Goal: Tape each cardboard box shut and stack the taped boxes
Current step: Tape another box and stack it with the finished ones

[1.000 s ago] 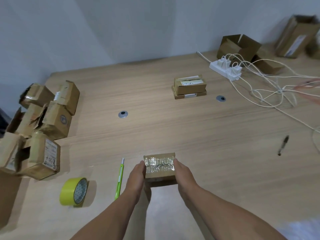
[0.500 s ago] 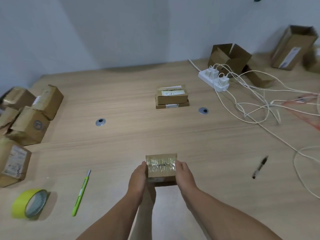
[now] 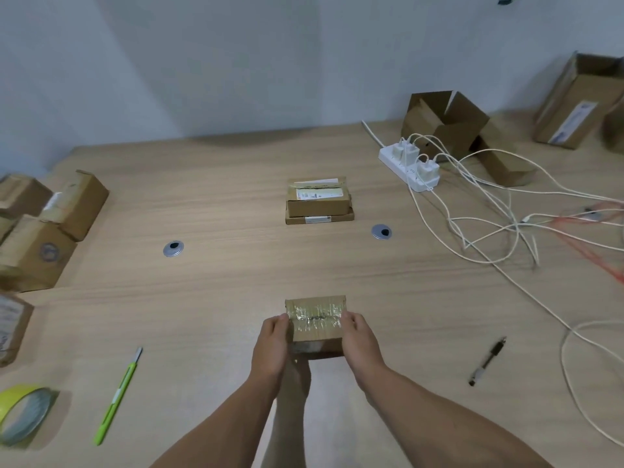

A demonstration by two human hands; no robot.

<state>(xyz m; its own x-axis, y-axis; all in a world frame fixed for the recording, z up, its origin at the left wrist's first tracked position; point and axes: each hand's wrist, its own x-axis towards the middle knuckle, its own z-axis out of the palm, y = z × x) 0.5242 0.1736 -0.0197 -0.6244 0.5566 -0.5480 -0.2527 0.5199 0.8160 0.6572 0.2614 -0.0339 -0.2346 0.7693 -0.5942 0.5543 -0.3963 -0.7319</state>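
Small brown cardboard box with crinkled clear tape across its top (image 3: pixel 315 324) is at the near middle of the pale wooden bench (image 3: pixel 219 298). It is clasped between 2 hands: left hand (image 3: pixel 271 346) on its left end, right hand (image 3: pixel 359 339) on its right end, fingers curled over the top edges. Cannot tell whether it rests on the bench or is just lifted.

Step in hand, as I judge it: carry this box to the stack of 2 taped brown boxes (image 3: pixel 319 202), well apart toward the back of the bench.
- Keep the box level, pressing evenly from both ends.
- Lower it squarely onto the upper box, centred, edges parallel.
- Let go only once it sits flat — a crooked third tier would likely slide.

Orientation: the taped face points up. The long axis runs left to right across the view, and the tape seam follows it. The stack lies the same way, so no turn looks needed.

Yellow tape roll (image 3: pixel 23 413) and green utility cutter (image 3: pixel 118 396) lie to the left, untouched.
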